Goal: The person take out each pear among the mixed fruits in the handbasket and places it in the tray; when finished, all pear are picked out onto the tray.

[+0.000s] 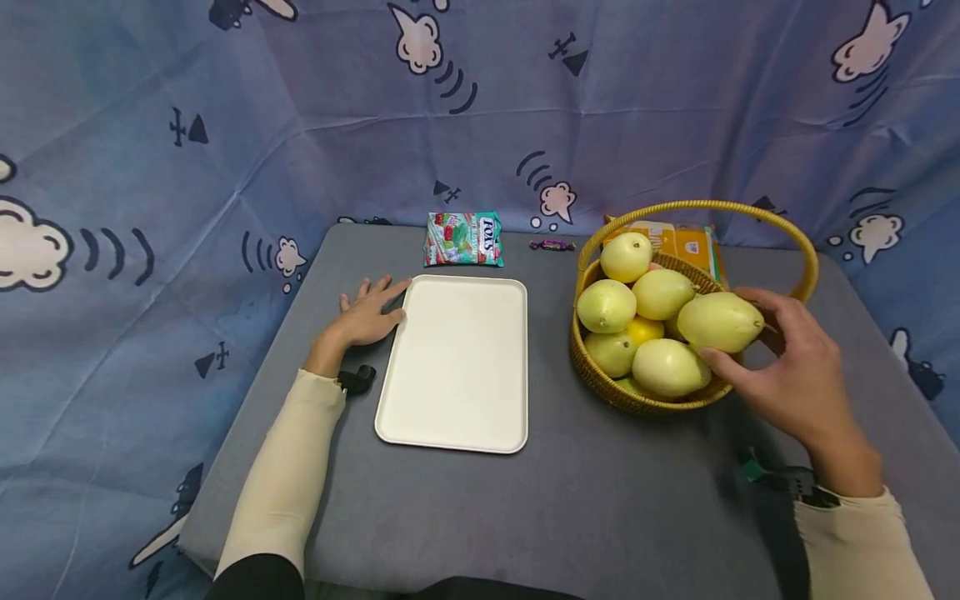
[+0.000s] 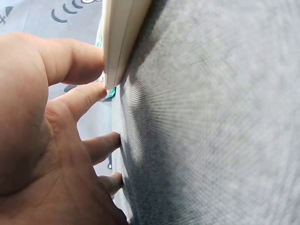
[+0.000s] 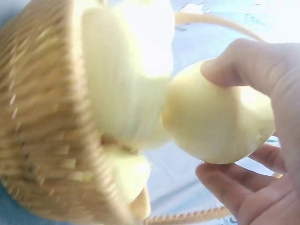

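My right hand (image 1: 798,367) grips a pale yellow-green melon (image 1: 720,322) at the right side of the wicker basket (image 1: 637,403). In the right wrist view the thumb lies on one side of this melon (image 3: 211,117) and the fingers on the other. Several similar melons (image 1: 670,367) fill the basket, with a yellow-orange fruit (image 1: 643,330) among them. My left hand (image 1: 365,319) rests on the table with fingers spread, beside the white tray (image 1: 457,362). Its thumb and index finger touch the tray's left edge (image 2: 115,42) in the left wrist view.
Behind the tray lies a Fox's candy bag (image 1: 463,239), with a small purple wrapped candy (image 1: 552,245) to its right. An orange packet (image 1: 686,248) is partly hidden behind the basket. The basket's tall handle (image 1: 697,205) arches over the fruit. A patterned blue cloth (image 1: 480,108) hangs behind the grey table (image 1: 585,500).
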Available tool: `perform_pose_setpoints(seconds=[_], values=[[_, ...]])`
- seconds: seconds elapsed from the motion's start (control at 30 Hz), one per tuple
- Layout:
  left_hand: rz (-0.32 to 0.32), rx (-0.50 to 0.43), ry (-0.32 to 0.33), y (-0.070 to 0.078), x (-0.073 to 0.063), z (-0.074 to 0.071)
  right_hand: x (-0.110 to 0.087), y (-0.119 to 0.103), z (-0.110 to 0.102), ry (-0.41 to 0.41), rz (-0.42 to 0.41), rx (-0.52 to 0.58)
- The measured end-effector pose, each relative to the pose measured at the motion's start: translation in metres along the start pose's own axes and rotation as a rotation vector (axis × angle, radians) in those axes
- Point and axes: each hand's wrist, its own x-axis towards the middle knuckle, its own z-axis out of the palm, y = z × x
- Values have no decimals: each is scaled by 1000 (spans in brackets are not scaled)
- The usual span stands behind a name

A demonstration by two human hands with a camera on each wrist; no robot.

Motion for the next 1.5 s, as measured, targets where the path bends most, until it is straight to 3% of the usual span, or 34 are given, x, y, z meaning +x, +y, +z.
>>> perform_pose_setpoints(seconds=[0.23, 0.53, 0.8, 1.07, 1.5], values=[[-10, 13, 2, 6, -6, -2, 7, -24, 6, -5, -5, 153], [3, -33, 13, 1, -7, -1, 26, -57, 37, -51, -117, 336], [-8, -4, 10, 3, -7, -2, 44, -82, 71, -153, -216, 364], [-10, -1, -1, 4, -6, -2, 59, -102, 106, -258, -183, 406], [-3, 0, 15, 4, -3, 0, 90, -128, 170, -306, -193, 548]])
